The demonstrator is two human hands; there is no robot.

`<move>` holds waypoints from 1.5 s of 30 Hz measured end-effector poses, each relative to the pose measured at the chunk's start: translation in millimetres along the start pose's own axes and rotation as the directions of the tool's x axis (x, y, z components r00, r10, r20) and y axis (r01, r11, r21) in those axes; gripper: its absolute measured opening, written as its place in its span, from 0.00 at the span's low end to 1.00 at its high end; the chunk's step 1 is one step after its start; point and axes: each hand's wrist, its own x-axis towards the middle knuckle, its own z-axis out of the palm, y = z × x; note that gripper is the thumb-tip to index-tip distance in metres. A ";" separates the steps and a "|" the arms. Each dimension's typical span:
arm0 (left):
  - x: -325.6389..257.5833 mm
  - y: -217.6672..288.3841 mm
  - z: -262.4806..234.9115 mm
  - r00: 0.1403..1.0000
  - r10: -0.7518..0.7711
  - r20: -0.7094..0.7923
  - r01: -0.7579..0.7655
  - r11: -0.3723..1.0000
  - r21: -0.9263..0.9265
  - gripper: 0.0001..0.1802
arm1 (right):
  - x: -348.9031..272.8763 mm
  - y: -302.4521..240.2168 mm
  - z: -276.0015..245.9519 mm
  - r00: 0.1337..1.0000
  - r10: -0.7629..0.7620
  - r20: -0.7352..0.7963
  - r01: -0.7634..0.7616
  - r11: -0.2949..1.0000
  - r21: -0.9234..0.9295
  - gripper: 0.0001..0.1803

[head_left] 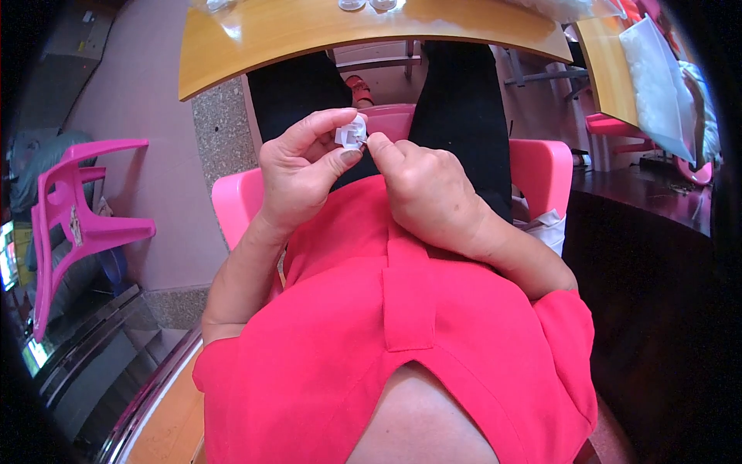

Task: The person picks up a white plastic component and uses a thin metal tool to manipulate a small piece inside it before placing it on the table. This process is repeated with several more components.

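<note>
My left hand (301, 166) pinches a small white plastic part (352, 133) between thumb and fingers, held over my lap. My right hand (421, 185) meets it from the right, its fingertips pressed against the same white part; the fingers are curled closed. Both hands hover above my black trousers and pink shirt, just below the edge of the wooden table (309, 39). What sits between the right fingertips is too small to make out.
I sit on a pink plastic chair (541, 166). A second pink chair (77, 216) stands at the left. Small clear pieces (367, 5) lie on the table's far edge. A white plastic bag (657, 85) rests on another wooden table at the right.
</note>
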 end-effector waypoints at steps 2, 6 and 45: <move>-0.2 1.0 1.8 1.000 0.000 -0.013 0.001 0.999 0.046 0.23 | -0.2 -2.0 -0.9 1.000 -0.020 -0.004 0.020 0.990 -0.137 0.09; -0.6 2.0 9.1 0.998 -0.031 -0.048 0.036 0.993 0.112 0.19 | -1.8 -7.6 -6.9 0.999 -0.033 0.034 0.042 0.950 -0.309 0.07; 2.5 3.6 -0.4 0.985 -0.085 0.153 0.105 0.986 -0.131 0.18 | -13.2 -3.3 -34.1 0.990 -0.140 -0.036 0.118 0.926 -0.359 0.17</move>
